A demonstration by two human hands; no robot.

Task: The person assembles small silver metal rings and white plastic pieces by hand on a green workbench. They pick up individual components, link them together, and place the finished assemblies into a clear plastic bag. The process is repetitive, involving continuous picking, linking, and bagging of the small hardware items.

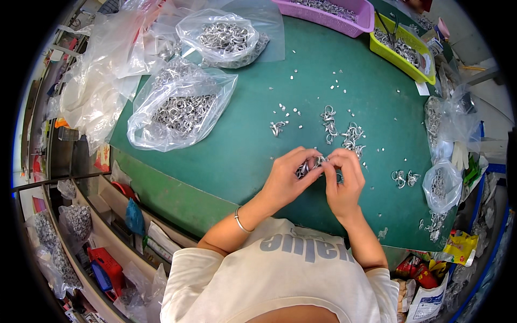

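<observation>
Where both hands meet, metal rings (311, 166) pinched between left fingers (308, 157) and right fingers (338, 159).

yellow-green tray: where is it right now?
Head view, far right corner of the green table: the yellow-green tray of metal parts sits just right of the pink basket, well beyond both hands.
</observation>
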